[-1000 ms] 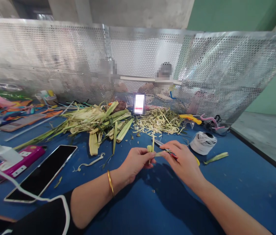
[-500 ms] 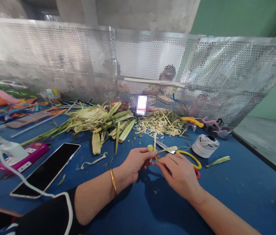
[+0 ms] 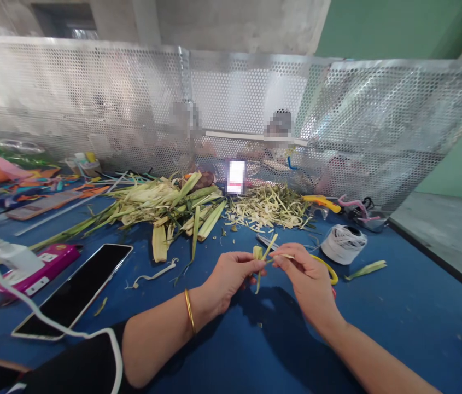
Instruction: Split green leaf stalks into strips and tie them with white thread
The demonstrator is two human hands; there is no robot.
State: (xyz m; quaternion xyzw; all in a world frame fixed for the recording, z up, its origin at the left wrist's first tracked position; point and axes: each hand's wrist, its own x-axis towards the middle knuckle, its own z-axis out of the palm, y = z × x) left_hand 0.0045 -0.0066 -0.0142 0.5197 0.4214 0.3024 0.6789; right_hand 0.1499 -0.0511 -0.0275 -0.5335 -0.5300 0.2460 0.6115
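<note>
At lower centre, the right hand (image 3: 310,282) has risen to pinch a husk strip (image 3: 269,261) beside the folded husk (image 3: 257,253) clamped in the left hand (image 3: 231,276), giving a two-sided hold.

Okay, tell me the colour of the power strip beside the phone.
The power strip is magenta, best seen in the head view.

The narrow husk strip (image 3: 270,246) that stood upright over the left hand (image 3: 233,276) now leans rightward. The right hand (image 3: 306,276) has risen from below the husk's pale loose end to pinch it, covering more of the scissors (image 3: 331,271).
</note>
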